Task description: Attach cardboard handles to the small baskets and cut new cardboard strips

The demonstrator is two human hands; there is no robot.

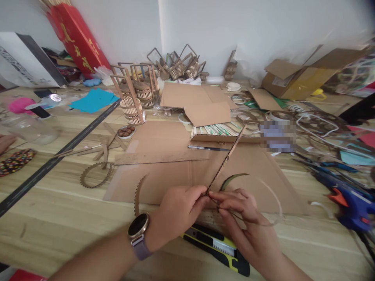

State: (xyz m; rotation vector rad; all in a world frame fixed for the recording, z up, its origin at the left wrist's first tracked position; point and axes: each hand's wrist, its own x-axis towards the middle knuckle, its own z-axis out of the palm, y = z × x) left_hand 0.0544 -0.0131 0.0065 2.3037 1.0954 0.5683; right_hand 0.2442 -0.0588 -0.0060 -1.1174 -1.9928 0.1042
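My left hand [181, 208], with a watch [138, 227] on its wrist, pinches the lower end of a narrow corrugated cardboard strip [224, 164]. The strip slants up and away to the right. Close against it, my right hand [246, 218] has its thumb and fingers closed at the same end, touching the strip. A thin curved band [234, 179] shows just behind the right fingers; whether they hold it I cannot tell. Under both hands lies a yellow and black utility knife [211, 244]. A ridged curved strip [137, 195] stands by the left wrist.
Flat cardboard [164, 179] covers the middle of the table, with a pen [208, 148] on it. To the right lies a blue glue gun [351, 203]. Small woven baskets [130, 105] stand at the back. A ridged loop [96, 175] lies left. Another person's hand [6, 142] shows far left.
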